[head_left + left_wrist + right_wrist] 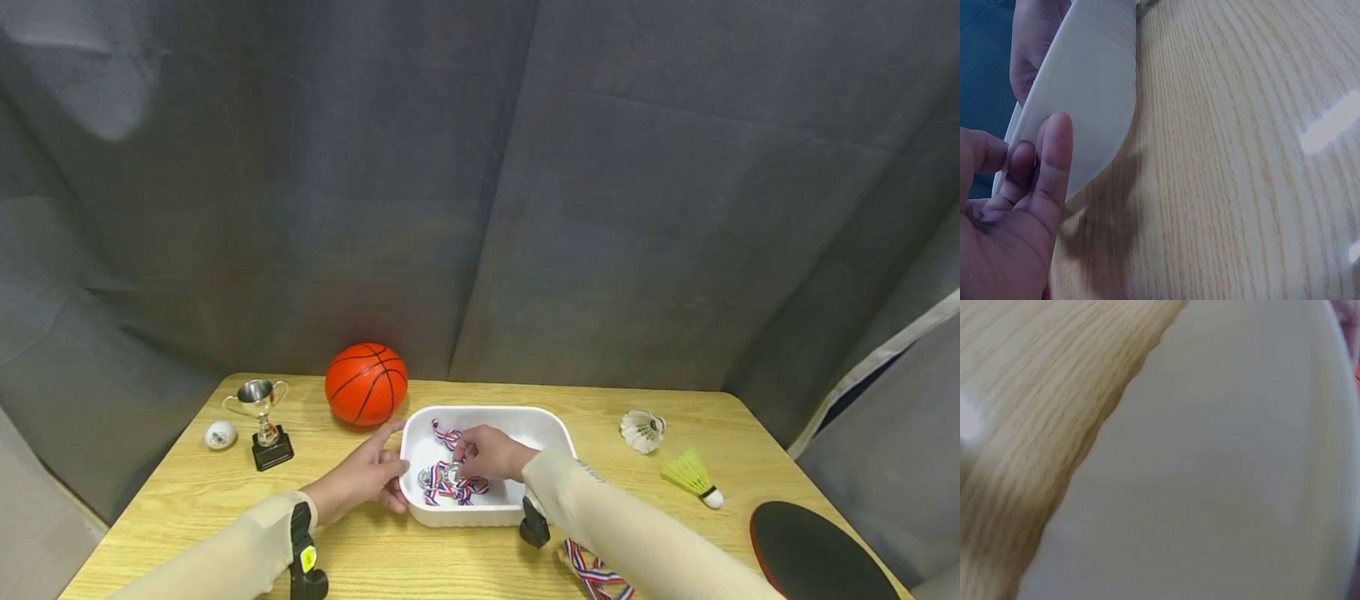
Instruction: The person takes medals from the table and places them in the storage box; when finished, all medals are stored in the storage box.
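Observation:
A white plastic tub stands mid-table with medals on red, white and blue ribbons inside it. My left hand grips the tub's left wall, index finger along the rim. In the left wrist view the thumb of that hand presses on the tub's outer wall. My right hand reaches into the tub, its fingers curled down and pinching a medal in the pile. The right wrist view is filled by the tub's wall and a strip of the wooden table; no fingers show there.
An orange basketball sits behind the tub. A small silver trophy and a white ball are at far left. On the right lie a white shuttlecock, a yellow shuttlecock and a paddle. A loose ribbon lies under my right forearm.

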The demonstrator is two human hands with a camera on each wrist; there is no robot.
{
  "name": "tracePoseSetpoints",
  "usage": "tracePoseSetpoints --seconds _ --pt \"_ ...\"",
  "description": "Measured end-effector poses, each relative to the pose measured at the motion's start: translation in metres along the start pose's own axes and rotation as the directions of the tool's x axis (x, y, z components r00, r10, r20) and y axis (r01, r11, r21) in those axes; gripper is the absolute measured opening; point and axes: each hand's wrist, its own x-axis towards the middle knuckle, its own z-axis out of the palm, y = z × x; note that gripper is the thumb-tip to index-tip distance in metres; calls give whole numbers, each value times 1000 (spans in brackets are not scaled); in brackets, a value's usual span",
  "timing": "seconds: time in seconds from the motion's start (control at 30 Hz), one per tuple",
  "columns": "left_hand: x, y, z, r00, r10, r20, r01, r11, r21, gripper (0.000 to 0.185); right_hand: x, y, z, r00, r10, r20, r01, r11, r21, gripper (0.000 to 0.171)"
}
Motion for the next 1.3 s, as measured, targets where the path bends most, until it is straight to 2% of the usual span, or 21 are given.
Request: tracePoseSetpoints --seconds 0.3,0.5,0.63,0.87,1.07,1.17,1.3 --pt "-1 2 0 1000 -5 0 5 1000 0 74 0 -8 -8 999 -24 35 29 991 -134 8" --pt "-1 2 -1 1000 -16 -21 16 1000 11 74 -8 -16 -34 997 -69 18 71 983 -170 6" --pt "0 3 -2 999 -21 -29 21 1000 19 73 -21 -16 -57 994 -109 11 110 981 -158 5" --pt "-1 6 -1 1000 -22 -22 22 1000 20 74 -72 4 -96 991 -134 -3 134 991 -4 12" --pt "0 4 0 1000 -13 -16 13 1000 22 74 -127 39 -120 988 -119 -99 128 988 89 17" --pt "0 4 1 1000 -18 -18 18 1000 23 75 -148 61 -123 989 -105 -104 118 984 132 16" --pt "0 3 1 1000 -22 -19 22 1000 20 75 -165 90 -114 993 -109 -36 114 976 187 15"
